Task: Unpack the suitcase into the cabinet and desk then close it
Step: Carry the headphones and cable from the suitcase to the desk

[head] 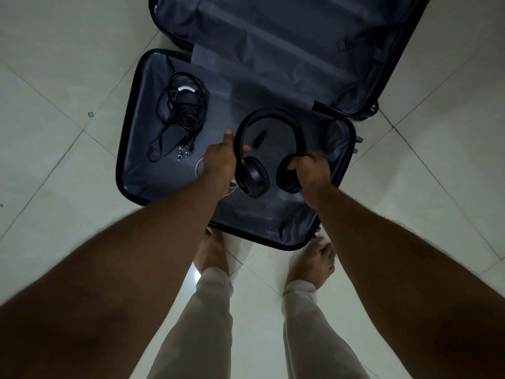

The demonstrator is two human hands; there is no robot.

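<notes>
Head view, looking down. An open suitcase [131, 149] lies flat on a tiled floor [54, 77], its lower half nearest the person's bare feet and its lined lid half spread beyond. Both hands hold a pair of black over-ear headphones [269, 149] above the lower half. The right hand [311, 170] has its fingers curled around one ear cup, a firm grip suited to bearing the weight. The left hand [218, 162] grips the band just above the other ear cup; the curl of its fingers is partly hidden behind the band, with one finger extended. Holding each side steadies the hinged cups and keeps the band from swinging as it is lifted clear. Remaining in the lower half: a coiled black power adapter with cable and plug [180, 116] toward the left wall, a small dark object [258, 139] seen through the band, too small to identify, and a thin pale loop [200, 166] partly hidden under the left wrist. Judged stage: unpacking is well advanced, but items remain and the suitcase is not yet closed.
</notes>
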